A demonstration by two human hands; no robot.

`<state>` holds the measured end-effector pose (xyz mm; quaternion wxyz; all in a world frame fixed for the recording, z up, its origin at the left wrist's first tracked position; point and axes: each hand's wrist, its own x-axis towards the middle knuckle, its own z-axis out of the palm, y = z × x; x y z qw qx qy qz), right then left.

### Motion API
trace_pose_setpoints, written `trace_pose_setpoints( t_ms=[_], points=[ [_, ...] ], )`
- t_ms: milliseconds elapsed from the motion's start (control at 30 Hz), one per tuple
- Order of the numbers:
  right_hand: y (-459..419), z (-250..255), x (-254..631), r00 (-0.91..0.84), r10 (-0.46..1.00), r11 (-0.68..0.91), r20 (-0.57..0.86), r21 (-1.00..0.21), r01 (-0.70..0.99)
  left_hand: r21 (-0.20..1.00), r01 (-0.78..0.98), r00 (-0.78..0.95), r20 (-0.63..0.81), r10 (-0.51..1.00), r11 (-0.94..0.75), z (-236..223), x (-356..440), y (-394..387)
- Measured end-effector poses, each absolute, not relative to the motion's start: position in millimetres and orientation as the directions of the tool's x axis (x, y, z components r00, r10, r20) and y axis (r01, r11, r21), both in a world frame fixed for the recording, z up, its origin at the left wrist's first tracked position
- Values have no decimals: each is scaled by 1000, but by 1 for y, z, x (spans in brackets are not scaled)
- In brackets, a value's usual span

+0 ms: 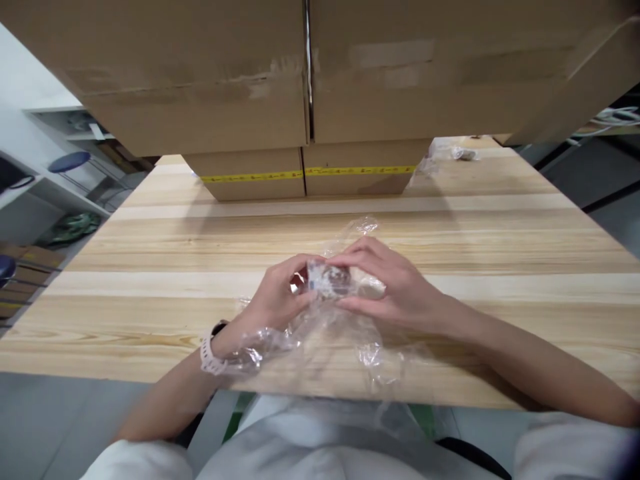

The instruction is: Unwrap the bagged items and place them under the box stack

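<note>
Between my two hands is a small box (pixel 330 280) with a pale, patterned face and a brown patch. My left hand (pixel 283 290), with a light watch band (pixel 211 353) at its wrist, grips the box's left end between thumb and fingers. My right hand (pixel 387 280) closes on its right end, thumb below and fingers above. Loose clear plastic film (pixel 370 353) spreads from around the box over the table toward my body and under my left wrist. What exactly the box contains cannot be made out.
Large cardboard boxes (pixel 200 80) rise in front of me, above lower ones with yellow tape (pixel 360 171). At the back right of the wooden table (pixel 125 267) lies more clear plastic (pixel 465 154). A blue stool (pixel 69 162) stands at the left, beyond the table.
</note>
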<state>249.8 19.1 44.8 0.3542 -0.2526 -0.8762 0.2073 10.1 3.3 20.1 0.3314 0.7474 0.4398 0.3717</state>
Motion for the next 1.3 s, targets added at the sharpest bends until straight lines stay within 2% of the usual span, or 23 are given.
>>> trace_pose_setpoints(
  t_ms=[67,133,233,367,433,533,600,700,767,833,900,967,1033,1100,1233,1300],
  points=[
    [18,29,243,-653,569,802,499,-510,310,854,372,341,239,909,-364,18,13,2],
    [18,18,242,-642,590,784,489,-537,311,889,329,328,211,921,-320,17,14,1],
    [16,16,242,-600,679,674,422,-681,285,928,246,334,189,923,-279,15,14,0],
    [14,22,240,-638,750,372,174,-909,190,934,197,365,211,907,-297,14,15,-3],
    [15,24,240,-625,771,268,125,-953,139,948,178,349,190,918,-263,14,14,-4],
    [19,28,244,-520,838,241,164,-967,85,969,133,296,160,942,-206,18,9,-6],
    [24,33,251,-419,881,264,221,-963,45,967,174,337,118,934,-185,22,5,-7],
    [32,44,266,-348,890,304,293,-952,-25,896,377,511,12,860,-236,23,4,-10],
    [34,51,276,-437,855,286,279,-957,-52,808,480,584,-4,812,-342,18,7,-12],
    [33,56,282,-601,776,241,193,-971,-1,773,517,552,28,833,-368,10,11,-12],
    [30,56,282,-744,665,227,66,-967,116,867,435,429,39,902,-244,5,16,-12],
    [24,53,276,-800,599,228,-35,-950,213,980,200,321,-45,946,-21,4,19,-11],
    [19,46,267,-804,591,222,-68,-944,243,981,-50,293,-164,942,187,6,21,-11],
    [15,37,259,-782,623,260,-22,-937,233,924,-202,288,-259,922,323,9,22,-11],
    [12,19,252,-716,692,363,91,-901,236,880,-282,281,-304,910,382,9,22,-11],
    [12,11,251,-675,736,300,63,-923,241,901,-253,277,-282,918,353,7,21,-12]
  ],
)
